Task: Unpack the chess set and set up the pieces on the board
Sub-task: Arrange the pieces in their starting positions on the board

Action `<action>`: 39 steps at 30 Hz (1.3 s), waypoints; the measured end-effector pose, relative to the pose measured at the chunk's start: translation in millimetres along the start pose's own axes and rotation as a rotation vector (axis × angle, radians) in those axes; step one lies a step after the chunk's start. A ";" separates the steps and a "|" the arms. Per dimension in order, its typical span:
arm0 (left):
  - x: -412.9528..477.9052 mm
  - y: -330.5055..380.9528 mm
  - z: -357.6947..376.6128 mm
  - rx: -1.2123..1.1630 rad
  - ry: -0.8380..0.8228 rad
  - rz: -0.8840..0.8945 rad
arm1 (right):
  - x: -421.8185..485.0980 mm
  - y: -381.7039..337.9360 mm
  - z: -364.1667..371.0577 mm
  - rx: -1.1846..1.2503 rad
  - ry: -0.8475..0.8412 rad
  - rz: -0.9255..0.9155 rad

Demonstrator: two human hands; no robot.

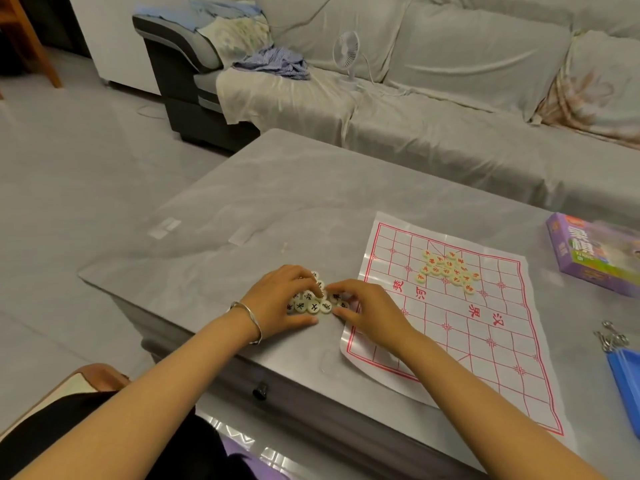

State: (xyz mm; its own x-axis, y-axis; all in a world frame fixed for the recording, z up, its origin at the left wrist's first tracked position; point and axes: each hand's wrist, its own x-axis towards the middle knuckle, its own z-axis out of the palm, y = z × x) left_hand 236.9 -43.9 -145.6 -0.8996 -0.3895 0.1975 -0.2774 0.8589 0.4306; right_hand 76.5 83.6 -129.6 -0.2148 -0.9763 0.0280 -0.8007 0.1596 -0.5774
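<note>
A paper chess board [485, 341] with red lines lies on the right half of the grey table [277, 209]. Several cream pieces with red characters [448, 270] sit bunched on the board's far part. Off the board's left edge lies a pile of cream pieces with black characters [313, 306]. My left hand [277, 299], with a silver bangle on its wrist, curls round the pile from the left. From the right my right hand [370, 310] curls round the same pile, its wrist over the board's near left corner. Part of the pile is hidden under my fingers.
A purple game box [595, 254] stands at the table's far right. A blue object [627, 382] with metal clips [611, 337] lies at the right edge. A covered sofa with a small white fan [346, 53] runs behind the table.
</note>
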 end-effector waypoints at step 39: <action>12.6 7.4 -2.1 -0.238 0.157 -0.068 | -28.7 33.2 -15.2 0.334 0.304 0.112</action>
State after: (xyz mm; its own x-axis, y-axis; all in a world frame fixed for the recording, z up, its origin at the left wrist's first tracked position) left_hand 224.2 -43.2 -138.0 -0.8131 -0.5065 0.2869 -0.2321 0.7341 0.6381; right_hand 47.6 119.1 -137.2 -0.4839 -0.8604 0.1597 -0.5499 0.1570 -0.8203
